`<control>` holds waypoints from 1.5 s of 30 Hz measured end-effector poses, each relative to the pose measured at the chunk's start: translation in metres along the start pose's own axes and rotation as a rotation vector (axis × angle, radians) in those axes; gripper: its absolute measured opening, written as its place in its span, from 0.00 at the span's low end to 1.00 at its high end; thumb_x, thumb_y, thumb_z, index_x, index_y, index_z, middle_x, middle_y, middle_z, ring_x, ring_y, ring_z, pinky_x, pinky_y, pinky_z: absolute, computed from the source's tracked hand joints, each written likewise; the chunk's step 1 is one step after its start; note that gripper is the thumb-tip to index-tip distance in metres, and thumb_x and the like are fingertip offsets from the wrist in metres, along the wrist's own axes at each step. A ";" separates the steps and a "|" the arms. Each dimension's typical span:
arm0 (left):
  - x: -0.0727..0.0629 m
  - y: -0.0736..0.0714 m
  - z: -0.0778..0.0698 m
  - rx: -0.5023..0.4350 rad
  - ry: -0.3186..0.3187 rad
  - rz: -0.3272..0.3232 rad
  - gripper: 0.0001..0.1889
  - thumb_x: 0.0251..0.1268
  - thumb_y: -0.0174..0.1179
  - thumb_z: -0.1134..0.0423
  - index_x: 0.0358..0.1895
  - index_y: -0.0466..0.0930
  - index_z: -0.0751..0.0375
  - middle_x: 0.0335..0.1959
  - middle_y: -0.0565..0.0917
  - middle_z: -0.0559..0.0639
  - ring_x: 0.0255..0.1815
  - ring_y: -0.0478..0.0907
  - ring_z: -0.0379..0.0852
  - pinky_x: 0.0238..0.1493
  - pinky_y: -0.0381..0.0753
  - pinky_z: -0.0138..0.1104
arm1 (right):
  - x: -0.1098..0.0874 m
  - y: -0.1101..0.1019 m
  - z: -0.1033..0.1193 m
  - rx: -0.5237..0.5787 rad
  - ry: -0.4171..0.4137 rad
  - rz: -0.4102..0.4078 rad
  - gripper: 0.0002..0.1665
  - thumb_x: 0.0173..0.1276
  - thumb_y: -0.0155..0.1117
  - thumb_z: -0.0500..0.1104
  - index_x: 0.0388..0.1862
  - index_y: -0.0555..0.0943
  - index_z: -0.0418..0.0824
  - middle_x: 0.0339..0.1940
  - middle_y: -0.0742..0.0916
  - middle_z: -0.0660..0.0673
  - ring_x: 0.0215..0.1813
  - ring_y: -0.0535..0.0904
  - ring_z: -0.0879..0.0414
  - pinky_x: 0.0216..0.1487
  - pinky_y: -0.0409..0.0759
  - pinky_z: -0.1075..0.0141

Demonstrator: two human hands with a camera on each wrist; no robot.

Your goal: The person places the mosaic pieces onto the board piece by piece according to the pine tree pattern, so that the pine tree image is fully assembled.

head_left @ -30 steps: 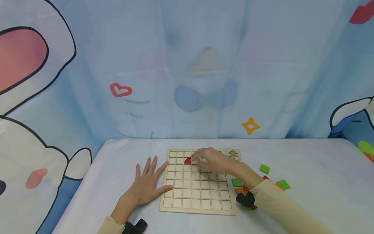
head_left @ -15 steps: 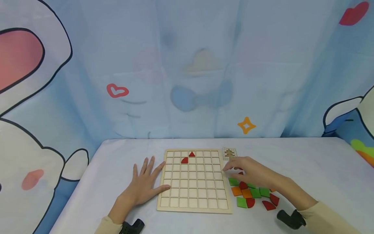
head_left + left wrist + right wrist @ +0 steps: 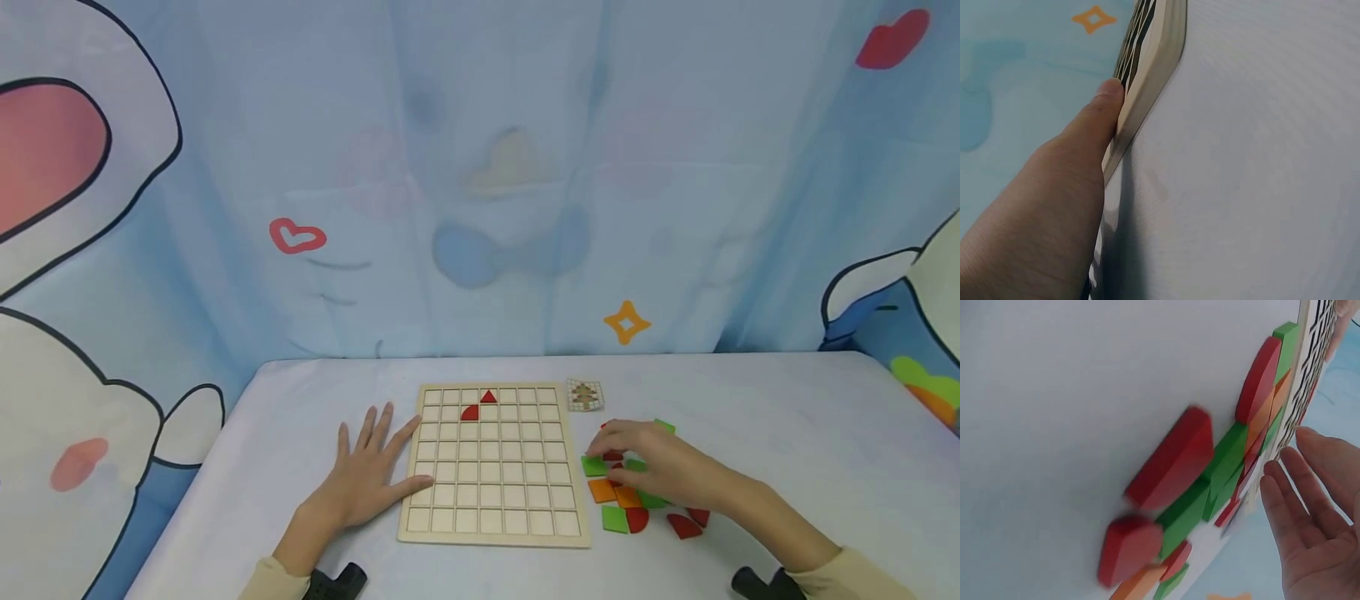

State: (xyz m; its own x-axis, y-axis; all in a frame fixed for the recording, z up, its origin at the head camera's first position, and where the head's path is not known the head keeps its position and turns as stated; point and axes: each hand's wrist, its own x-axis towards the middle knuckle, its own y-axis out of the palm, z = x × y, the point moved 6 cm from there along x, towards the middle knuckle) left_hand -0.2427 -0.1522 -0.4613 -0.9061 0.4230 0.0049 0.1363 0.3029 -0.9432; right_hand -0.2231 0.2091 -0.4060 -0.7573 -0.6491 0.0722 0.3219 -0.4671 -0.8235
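A wooden grid board (image 3: 495, 475) lies on the white table, with a red triangle (image 3: 488, 397) and a red quarter-round piece (image 3: 470, 413) in cells near its top. My left hand (image 3: 369, 469) rests at the board's left side, fingers spread. In the left wrist view its thumb (image 3: 1100, 115) lies on the board's edge (image 3: 1157, 75). Right of the board, my right hand (image 3: 652, 457) hovers low over a cluster of coloured pieces, hiding some. Its fingers are loosely bent in the right wrist view, nothing visible between them. A green square (image 3: 594, 466) is by its fingertips.
Around the right hand lie more flat pieces, among them an orange square (image 3: 602, 490), a green square (image 3: 615, 519) and a red rounded piece (image 3: 683, 526). A small pattern card (image 3: 585, 395) sits at the board's upper right. A printed blue curtain (image 3: 495, 183) hangs behind the table.
My right hand has left the board's top and moved right, over the loose pieces. The red triangle and quarter-round now show uncovered on the board. My left hand stays at the edge.
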 end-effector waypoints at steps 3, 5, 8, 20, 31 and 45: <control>0.000 0.001 0.000 -0.007 0.006 -0.004 0.47 0.71 0.55 0.29 0.86 0.54 0.47 0.85 0.46 0.68 0.85 0.37 0.71 0.72 0.33 0.76 | 0.005 0.006 0.001 0.009 -0.009 0.015 0.14 0.68 0.75 0.37 0.52 0.89 0.41 0.48 0.87 0.52 0.40 0.77 0.65 0.42 0.84 0.66; 0.000 0.001 0.000 -0.016 0.014 -0.009 0.47 0.71 0.56 0.29 0.86 0.54 0.47 0.85 0.45 0.68 0.85 0.37 0.71 0.72 0.33 0.76 | 0.008 0.010 0.000 -0.004 0.009 0.028 0.14 0.68 0.76 0.37 0.52 0.89 0.41 0.49 0.87 0.52 0.41 0.78 0.64 0.43 0.84 0.67; 0.000 0.001 0.000 -0.031 0.023 -0.013 0.47 0.72 0.56 0.30 0.86 0.54 0.48 0.85 0.45 0.68 0.85 0.38 0.71 0.72 0.33 0.76 | 0.011 0.013 -0.002 -0.027 0.036 0.031 0.14 0.67 0.77 0.37 0.51 0.89 0.41 0.49 0.87 0.52 0.43 0.79 0.62 0.44 0.84 0.66; 0.002 0.000 0.003 -0.004 -0.013 0.045 0.46 0.73 0.54 0.30 0.86 0.51 0.46 0.86 0.42 0.66 0.85 0.35 0.69 0.73 0.32 0.75 | 0.021 0.014 -0.003 -0.019 0.150 -0.003 0.14 0.62 0.80 0.35 0.47 0.91 0.39 0.41 0.85 0.54 0.40 0.78 0.61 0.42 0.84 0.69; 0.001 0.000 0.002 -0.012 -0.012 0.048 0.46 0.73 0.54 0.30 0.86 0.51 0.46 0.86 0.42 0.66 0.85 0.34 0.69 0.73 0.32 0.75 | 0.021 0.016 -0.007 0.034 0.284 -0.046 0.15 0.59 0.80 0.32 0.46 0.91 0.36 0.39 0.85 0.51 0.36 0.76 0.59 0.37 0.81 0.70; 0.001 0.001 0.002 -0.006 -0.012 0.034 0.46 0.72 0.55 0.30 0.86 0.52 0.46 0.86 0.43 0.67 0.85 0.36 0.69 0.73 0.33 0.75 | 0.015 0.013 -0.008 0.062 0.230 -0.153 0.15 0.53 0.84 0.32 0.38 0.89 0.40 0.35 0.85 0.54 0.35 0.79 0.61 0.37 0.84 0.69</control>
State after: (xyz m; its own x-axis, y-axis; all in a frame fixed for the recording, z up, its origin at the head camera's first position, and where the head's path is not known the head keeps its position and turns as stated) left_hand -0.2443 -0.1536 -0.4628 -0.9054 0.4233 -0.0312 0.1695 0.2932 -0.9409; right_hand -0.2351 0.1980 -0.4197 -0.9066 -0.4180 0.0579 0.2223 -0.5897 -0.7764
